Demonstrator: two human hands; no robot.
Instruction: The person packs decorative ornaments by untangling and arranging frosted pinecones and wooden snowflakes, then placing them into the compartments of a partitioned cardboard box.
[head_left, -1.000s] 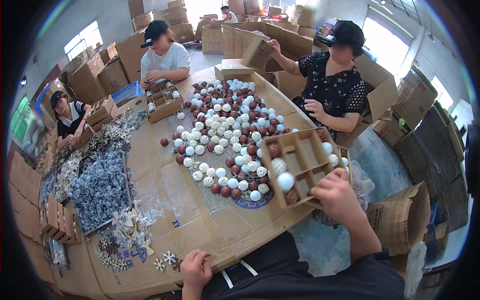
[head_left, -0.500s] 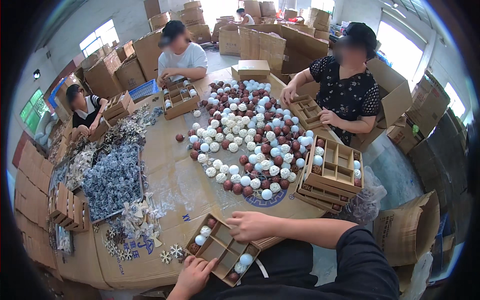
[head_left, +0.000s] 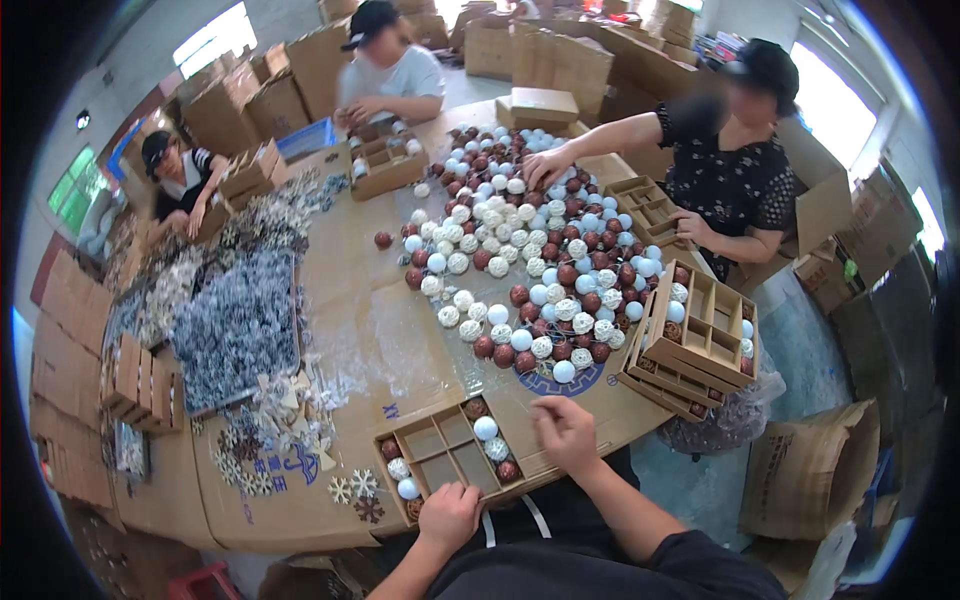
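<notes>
A brown divided cardboard box (head_left: 447,487) rests at the table's near edge, with balls along its left and right sides. Its left row holds a brown ball (head_left: 390,449), a white woven ball and a pale blue ball (head_left: 408,488); its right row is similar. The middle compartments show bare cardboard. My left hand (head_left: 450,516) grips the near rim, fingers bent over it. Off the box's right side hovers my right hand (head_left: 567,435), its fingers curled together; whatever may be inside them is hidden. Beyond lies a heap of brown, white and pale blue balls (head_left: 520,340).
Stacked divided boxes (head_left: 700,335) stand at the table's right edge. To the left lie a tray of frosted bluish pieces (head_left: 235,330) and loose wooden snowflakes (head_left: 340,489). Several co-workers sit around the table; one person's hand (head_left: 548,165) reaches into the balls.
The divided box has turned straighter to me. My right hand has left its inside and moved right; my left hand has shifted along the near rim. The right-hand co-worker now reaches into the heap.
</notes>
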